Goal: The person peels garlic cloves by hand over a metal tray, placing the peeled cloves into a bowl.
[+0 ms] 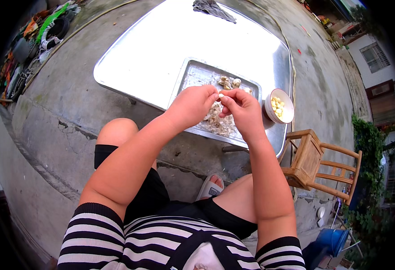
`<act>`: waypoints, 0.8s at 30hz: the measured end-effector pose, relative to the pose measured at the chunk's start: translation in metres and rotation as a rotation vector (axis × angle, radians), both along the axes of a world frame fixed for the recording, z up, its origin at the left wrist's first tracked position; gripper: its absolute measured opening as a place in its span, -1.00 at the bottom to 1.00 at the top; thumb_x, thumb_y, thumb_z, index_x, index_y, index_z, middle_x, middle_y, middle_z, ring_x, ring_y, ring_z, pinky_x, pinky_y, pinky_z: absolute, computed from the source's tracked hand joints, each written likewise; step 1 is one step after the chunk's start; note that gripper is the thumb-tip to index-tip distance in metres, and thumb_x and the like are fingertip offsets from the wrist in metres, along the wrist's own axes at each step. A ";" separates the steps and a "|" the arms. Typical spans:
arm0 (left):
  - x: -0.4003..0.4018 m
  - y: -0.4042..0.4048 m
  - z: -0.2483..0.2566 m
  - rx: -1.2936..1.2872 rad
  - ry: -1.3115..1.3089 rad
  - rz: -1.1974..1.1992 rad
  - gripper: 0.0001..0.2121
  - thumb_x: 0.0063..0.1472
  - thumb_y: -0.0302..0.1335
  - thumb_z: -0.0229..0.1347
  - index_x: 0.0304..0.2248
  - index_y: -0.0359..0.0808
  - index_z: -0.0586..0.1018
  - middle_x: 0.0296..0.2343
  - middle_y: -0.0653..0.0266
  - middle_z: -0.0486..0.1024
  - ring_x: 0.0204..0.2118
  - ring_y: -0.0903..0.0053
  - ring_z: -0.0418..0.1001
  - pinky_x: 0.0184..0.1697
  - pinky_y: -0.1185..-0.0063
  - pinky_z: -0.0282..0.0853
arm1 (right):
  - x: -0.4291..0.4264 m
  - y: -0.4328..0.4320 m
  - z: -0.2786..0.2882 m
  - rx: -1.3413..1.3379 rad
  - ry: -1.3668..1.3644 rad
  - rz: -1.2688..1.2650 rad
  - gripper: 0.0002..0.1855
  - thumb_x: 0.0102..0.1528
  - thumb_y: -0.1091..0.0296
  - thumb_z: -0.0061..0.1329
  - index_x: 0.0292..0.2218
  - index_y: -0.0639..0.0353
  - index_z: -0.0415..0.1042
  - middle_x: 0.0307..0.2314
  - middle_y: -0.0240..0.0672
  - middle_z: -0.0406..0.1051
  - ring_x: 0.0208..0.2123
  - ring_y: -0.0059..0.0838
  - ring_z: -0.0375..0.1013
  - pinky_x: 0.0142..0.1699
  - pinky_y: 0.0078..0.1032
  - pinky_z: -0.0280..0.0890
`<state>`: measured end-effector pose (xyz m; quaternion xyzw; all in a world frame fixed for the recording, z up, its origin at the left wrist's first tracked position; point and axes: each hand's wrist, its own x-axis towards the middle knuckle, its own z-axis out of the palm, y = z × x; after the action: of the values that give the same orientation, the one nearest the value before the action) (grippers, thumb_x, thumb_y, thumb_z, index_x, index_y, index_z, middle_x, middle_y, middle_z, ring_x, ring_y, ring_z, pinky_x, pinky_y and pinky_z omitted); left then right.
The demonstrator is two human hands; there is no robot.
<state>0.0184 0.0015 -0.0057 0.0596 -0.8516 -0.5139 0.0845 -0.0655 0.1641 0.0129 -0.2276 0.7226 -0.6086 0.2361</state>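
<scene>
Between the fingertips of my left hand point(194, 102) and my right hand point(242, 109) is a small pale garlic clove point(221, 96). Both hands pinch it above a metal tray point(188, 76). A heap of dry garlic skins point(216, 122) lies in the tray's near part, partly hidden by my hands. Toward the tray's far side are some garlic bulbs point(230, 82), some broken apart. To the right of the tray, a white bowl point(287, 114) holds several peeled garlic cloves point(277, 106).
The tray and bowl stand on a shiny metal table point(143, 64). A grey cloth point(214, 10) lies at its far edge. A wooden chair point(310, 158) stands at the right, with a blue bucket point(332, 241) lower down. A hose point(82, 28) crosses the concrete ground.
</scene>
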 end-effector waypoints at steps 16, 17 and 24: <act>-0.001 0.000 0.005 0.860 -0.172 -0.028 -0.84 0.37 -0.38 -0.01 -0.40 -0.19 0.46 -0.63 0.65 0.19 -0.64 0.88 0.03 -0.62 0.74 -0.10 | 0.008 -0.007 -0.005 -0.038 0.124 -0.023 -0.82 0.24 0.42 0.03 -0.17 0.34 0.52 -0.37 -0.34 0.54 -0.47 -0.68 0.42 -0.34 -0.63 0.43; -0.001 0.000 0.008 0.912 -0.182 -0.034 -0.83 0.37 -0.37 0.00 -0.41 -0.19 0.46 -0.63 0.66 0.19 -0.64 0.88 0.02 -0.62 0.74 -0.11 | 0.007 -0.007 -0.004 -0.072 0.081 -0.033 -0.82 0.24 0.42 0.04 -0.17 0.33 0.52 -0.37 -0.35 0.54 -0.46 -0.68 0.42 -0.33 -0.63 0.43; -0.001 -0.002 0.007 0.846 -0.188 -0.009 -0.84 0.35 -0.31 0.09 -0.35 -0.20 0.55 -0.64 0.66 0.20 -0.64 0.88 0.04 -0.61 0.75 -0.07 | 0.002 -0.004 -0.002 -0.091 0.007 -0.037 -0.80 0.21 0.40 0.08 -0.16 0.29 0.54 -0.36 -0.44 0.51 -0.39 -0.70 0.36 -0.28 -0.69 0.28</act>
<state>0.0173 -0.0009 0.0012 0.1318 -0.5703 -0.8104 -0.0273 -0.0639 0.1605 0.0104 -0.2268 0.6990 -0.6443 0.2117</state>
